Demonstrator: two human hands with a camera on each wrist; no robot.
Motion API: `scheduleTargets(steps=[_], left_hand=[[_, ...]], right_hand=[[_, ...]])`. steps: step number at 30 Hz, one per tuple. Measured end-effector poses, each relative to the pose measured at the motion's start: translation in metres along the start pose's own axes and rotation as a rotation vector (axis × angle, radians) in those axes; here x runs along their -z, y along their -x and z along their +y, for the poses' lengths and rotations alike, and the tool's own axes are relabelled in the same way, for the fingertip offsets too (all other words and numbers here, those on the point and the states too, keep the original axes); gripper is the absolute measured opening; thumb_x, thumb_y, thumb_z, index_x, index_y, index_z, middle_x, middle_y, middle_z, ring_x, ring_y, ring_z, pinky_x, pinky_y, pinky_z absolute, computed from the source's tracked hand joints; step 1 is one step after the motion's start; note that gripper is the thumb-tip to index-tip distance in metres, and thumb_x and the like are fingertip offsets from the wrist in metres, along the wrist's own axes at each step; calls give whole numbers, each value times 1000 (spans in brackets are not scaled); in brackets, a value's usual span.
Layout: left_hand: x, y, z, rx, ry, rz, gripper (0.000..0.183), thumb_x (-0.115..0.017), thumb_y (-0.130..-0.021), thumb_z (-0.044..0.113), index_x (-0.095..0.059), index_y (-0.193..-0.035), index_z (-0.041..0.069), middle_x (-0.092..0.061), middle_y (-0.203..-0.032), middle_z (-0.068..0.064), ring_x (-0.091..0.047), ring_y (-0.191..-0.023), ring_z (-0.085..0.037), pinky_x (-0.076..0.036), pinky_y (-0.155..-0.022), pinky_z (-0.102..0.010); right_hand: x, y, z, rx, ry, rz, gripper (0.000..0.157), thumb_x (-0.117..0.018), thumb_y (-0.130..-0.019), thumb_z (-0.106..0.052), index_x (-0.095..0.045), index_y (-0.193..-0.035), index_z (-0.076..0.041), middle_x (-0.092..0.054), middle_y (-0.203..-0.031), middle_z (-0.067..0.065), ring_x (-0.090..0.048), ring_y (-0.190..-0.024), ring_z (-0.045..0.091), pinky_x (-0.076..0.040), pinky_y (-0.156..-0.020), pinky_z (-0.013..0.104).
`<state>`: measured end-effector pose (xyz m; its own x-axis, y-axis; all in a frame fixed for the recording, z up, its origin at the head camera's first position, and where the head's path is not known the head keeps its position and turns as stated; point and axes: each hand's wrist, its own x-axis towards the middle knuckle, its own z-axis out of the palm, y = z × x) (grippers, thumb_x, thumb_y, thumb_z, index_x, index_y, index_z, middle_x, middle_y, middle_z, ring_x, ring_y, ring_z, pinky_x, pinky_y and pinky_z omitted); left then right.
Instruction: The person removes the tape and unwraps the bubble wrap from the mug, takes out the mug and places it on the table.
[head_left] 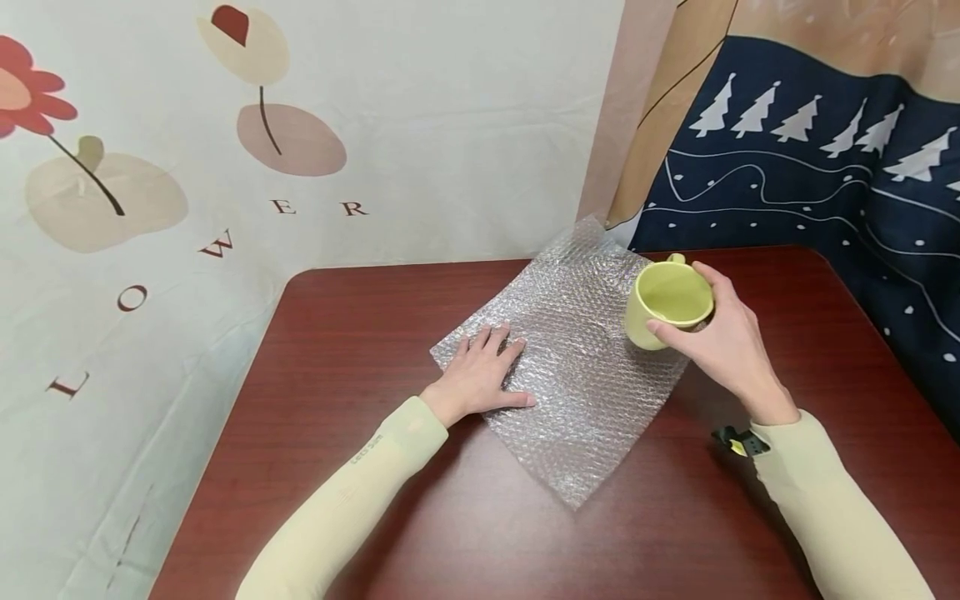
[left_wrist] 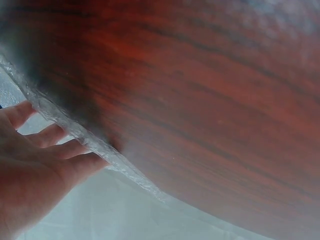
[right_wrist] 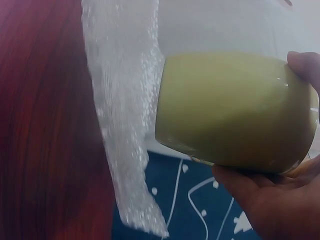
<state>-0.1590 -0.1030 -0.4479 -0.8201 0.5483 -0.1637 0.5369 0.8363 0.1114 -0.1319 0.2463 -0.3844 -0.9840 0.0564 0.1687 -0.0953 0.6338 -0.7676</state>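
Note:
A yellow-green mug [head_left: 647, 321] is gripped near its rim by my right hand [head_left: 731, 346], with the thumb on the near side and the fingers at the far side. Its opening faces up, and the handle points away from me. In the right wrist view, the mug [right_wrist: 230, 110] hangs over the bubble wrap [right_wrist: 117, 110]. My left hand [head_left: 480, 371] rests with spread fingers on the left part of the bubble wrap sheet [head_left: 577, 400], which lies diagonally on the table. The left wrist view shows the left hand [left_wrist: 45, 160] at the sheet's edge.
The dark red wooden table [head_left: 360, 333] has rounded back corners. Behind it hangs a white cloth [head_left: 450, 125] with flower prints and letters. A navy cloth [head_left: 795, 183] with white trees hangs at the right. A black strap [head_left: 742, 442] is on the right wrist.

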Motion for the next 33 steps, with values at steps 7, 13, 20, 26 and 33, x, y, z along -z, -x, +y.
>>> scheduleTargets(steps=[7,13,20,26,33], left_hand=[[-1,-1,0,-2,-5,-3,98,-61,-87,78,-37,-162,19,-24,-168,-16,-24,-153,-46,-27,-117,-67],[-2,-1,-1,-5,-8,13,97,-62,-87,77,-39,-161,19,-26,-168,-16,-25,-152,-46,-28,-116,-67],[-3,-1,-1,3,-5,-3,97,-61,-87,78,-37,-162,20,-24,-169,-15,-23,-153,-45,-26,-118,-66],[-4,-2,-2,3,-6,5,98,-61,-87,79,-37,-162,20,-23,-169,-15,-22,-153,-46,-26,-117,-67],[-3,-1,-3,2,-6,7,98,-60,-87,79,-37,-162,20,-23,-169,-15,-23,-153,-46,-26,-117,-67]], right_hand=[[19,10,11,-36,56,27,104,-83,-85,-42,-23,-164,-13,-49,-145,24,-48,-123,43,-41,-93,61],[31,15,23,-62,89,39,105,-83,-85,-44,-22,-165,-13,-47,-146,26,-46,-123,45,-39,-93,62],[41,21,37,-128,115,51,106,-81,-87,-45,-18,-166,-15,-43,-149,28,-44,-124,47,-37,-93,64],[50,27,49,-160,122,79,104,-79,-88,-44,-18,-166,-14,-42,-150,28,-42,-125,45,-37,-91,57],[59,27,63,-188,140,93,103,-78,-90,-44,-17,-166,-12,-39,-153,30,-39,-126,47,-34,-95,58]])
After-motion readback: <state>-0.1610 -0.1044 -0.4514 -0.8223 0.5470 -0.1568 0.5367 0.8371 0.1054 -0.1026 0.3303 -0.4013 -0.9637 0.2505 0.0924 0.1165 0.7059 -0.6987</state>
